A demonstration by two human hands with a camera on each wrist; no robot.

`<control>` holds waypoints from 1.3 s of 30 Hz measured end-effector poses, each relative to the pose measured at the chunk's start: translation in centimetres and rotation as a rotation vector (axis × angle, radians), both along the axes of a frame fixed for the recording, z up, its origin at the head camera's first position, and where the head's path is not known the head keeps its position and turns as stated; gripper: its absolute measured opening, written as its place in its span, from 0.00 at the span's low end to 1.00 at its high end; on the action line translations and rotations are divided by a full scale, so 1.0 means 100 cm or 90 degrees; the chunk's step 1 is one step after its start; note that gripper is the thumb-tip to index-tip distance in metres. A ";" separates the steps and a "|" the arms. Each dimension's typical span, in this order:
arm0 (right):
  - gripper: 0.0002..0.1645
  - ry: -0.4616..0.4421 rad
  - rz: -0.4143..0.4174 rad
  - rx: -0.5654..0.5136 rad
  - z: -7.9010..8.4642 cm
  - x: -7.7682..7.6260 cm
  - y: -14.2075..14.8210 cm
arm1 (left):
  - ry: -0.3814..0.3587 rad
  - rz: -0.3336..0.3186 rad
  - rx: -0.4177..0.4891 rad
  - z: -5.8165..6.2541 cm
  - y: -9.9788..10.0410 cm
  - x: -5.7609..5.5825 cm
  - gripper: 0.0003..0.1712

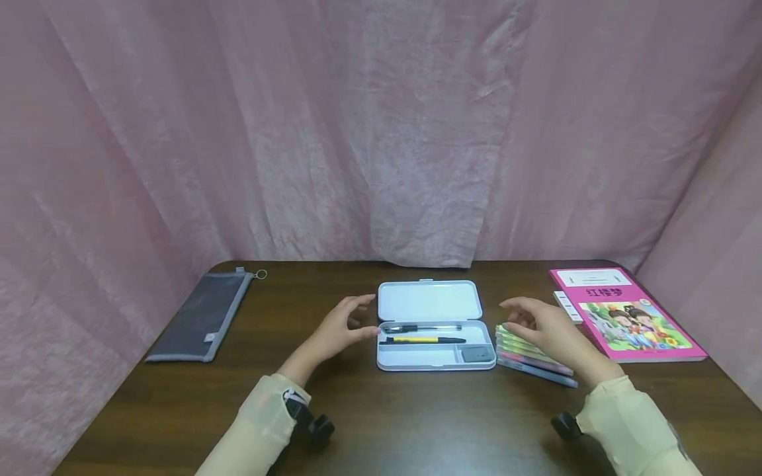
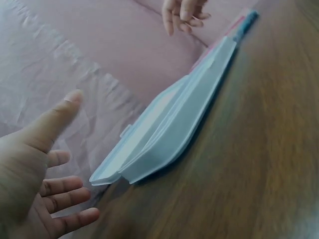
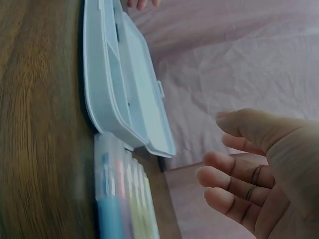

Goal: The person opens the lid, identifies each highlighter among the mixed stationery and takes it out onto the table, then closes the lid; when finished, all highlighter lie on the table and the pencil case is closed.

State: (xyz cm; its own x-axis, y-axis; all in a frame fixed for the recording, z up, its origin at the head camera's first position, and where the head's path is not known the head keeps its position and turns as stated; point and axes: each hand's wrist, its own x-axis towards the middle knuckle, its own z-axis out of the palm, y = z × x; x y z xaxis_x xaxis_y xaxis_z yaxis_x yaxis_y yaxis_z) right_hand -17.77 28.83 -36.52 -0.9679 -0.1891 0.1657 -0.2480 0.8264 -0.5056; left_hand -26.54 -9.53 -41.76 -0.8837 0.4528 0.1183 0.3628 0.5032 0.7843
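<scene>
A pale blue-white pencil case [image 1: 389, 360] lies with its lid [image 1: 428, 301] folded back on the table. Inside it are a clear-barrelled pen [image 1: 428, 328], a yellow and black pen [image 1: 419, 340] and a grey eraser-like block [image 1: 476, 354]. Just off its left end is my left hand [image 1: 342, 330], thumb and fingers spread apart, holding nothing. My right hand [image 1: 542, 325], fingers loosely bent and holding nothing, hovers over a row of coloured highlighters [image 1: 530, 354] at the case's right end. In the right wrist view the highlighters [image 3: 124, 194] lie below the hand, caps toward the case.
A grey zip pouch [image 1: 202, 314] with a ring pull lies at the table's left. On the right is a pink picture-covered book [image 1: 625, 317], with a white item [image 1: 567, 306] showing at its left edge. A pink curtain [image 1: 357, 132] hangs behind the brown table [image 1: 417, 416].
</scene>
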 end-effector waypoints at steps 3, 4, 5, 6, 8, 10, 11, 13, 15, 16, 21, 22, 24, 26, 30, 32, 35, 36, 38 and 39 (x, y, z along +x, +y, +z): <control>0.27 0.001 -0.004 -0.011 -0.004 -0.008 -0.004 | -0.042 0.025 0.047 -0.003 0.002 -0.004 0.38; 0.28 0.002 -0.006 -0.016 -0.006 -0.010 -0.005 | -0.051 0.034 0.058 -0.003 0.002 -0.005 0.38; 0.29 0.006 -0.007 -0.020 -0.007 -0.012 -0.006 | -0.059 0.043 0.065 -0.004 0.003 -0.006 0.37; 0.30 0.009 -0.009 -0.021 -0.009 -0.013 -0.007 | -0.067 0.051 0.071 -0.004 0.004 -0.006 0.36; 0.31 0.014 -0.011 -0.027 -0.011 -0.017 -0.009 | -0.089 0.058 0.094 -0.005 0.006 -0.009 0.36; 0.31 0.011 -0.013 -0.031 -0.012 -0.020 -0.011 | -0.113 0.055 0.123 -0.004 0.009 -0.011 0.36; 0.31 0.009 -0.013 -0.034 -0.013 -0.021 -0.012 | -0.123 0.053 0.137 -0.004 0.010 -0.012 0.36; 0.31 0.000 -0.014 -0.038 -0.014 -0.024 -0.014 | -0.142 0.052 0.165 -0.003 0.013 -0.014 0.35; 0.31 -0.010 -0.015 -0.041 -0.016 -0.028 -0.016 | -0.150 0.050 0.179 -0.002 0.015 -0.014 0.34; 0.31 -0.014 -0.015 -0.044 -0.017 -0.030 -0.017 | -0.151 0.051 0.182 -0.003 0.015 -0.014 0.34; 0.33 -0.052 -0.016 -0.054 -0.023 -0.039 -0.020 | -0.158 0.050 0.185 -0.005 0.021 -0.014 0.33; 0.34 -0.061 -0.015 -0.056 -0.024 -0.040 -0.021 | -0.160 0.051 0.187 -0.005 0.022 -0.014 0.34; 0.34 -0.077 -0.015 -0.058 -0.026 -0.043 -0.024 | -0.159 0.056 0.187 -0.006 0.024 -0.014 0.34; 0.34 -0.087 -0.017 -0.058 -0.028 -0.045 -0.026 | -0.156 0.058 0.187 -0.007 0.026 -0.013 0.34; 0.34 -0.108 -0.032 -0.051 -0.031 -0.046 -0.030 | -0.167 0.065 0.174 -0.009 0.028 -0.012 0.34; 0.34 -0.115 -0.035 -0.050 -0.032 -0.046 -0.032 | -0.170 0.066 0.161 -0.011 0.028 -0.011 0.33; 0.34 -0.119 -0.046 -0.047 -0.035 -0.047 -0.035 | -0.163 0.069 0.151 -0.013 0.028 -0.010 0.32; 0.34 -0.116 -0.048 -0.043 -0.036 -0.047 -0.035 | -0.158 0.068 0.151 -0.013 0.028 -0.010 0.32; 0.34 -0.107 -0.050 -0.037 -0.037 -0.046 -0.037 | -0.144 0.069 0.147 -0.015 0.028 -0.009 0.31; 0.34 -0.105 -0.054 -0.035 -0.037 -0.046 -0.037 | -0.132 0.065 0.146 -0.016 0.028 -0.009 0.31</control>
State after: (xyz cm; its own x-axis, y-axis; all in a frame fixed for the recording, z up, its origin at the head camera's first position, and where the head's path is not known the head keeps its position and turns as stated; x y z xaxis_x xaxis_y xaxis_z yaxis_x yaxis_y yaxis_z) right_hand -22.39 25.13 -40.25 -0.9949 -0.1000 0.0114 -0.0880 0.8104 -0.5792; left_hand -27.49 -6.72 -43.32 -0.9390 0.3434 0.0206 0.1410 0.3298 0.9335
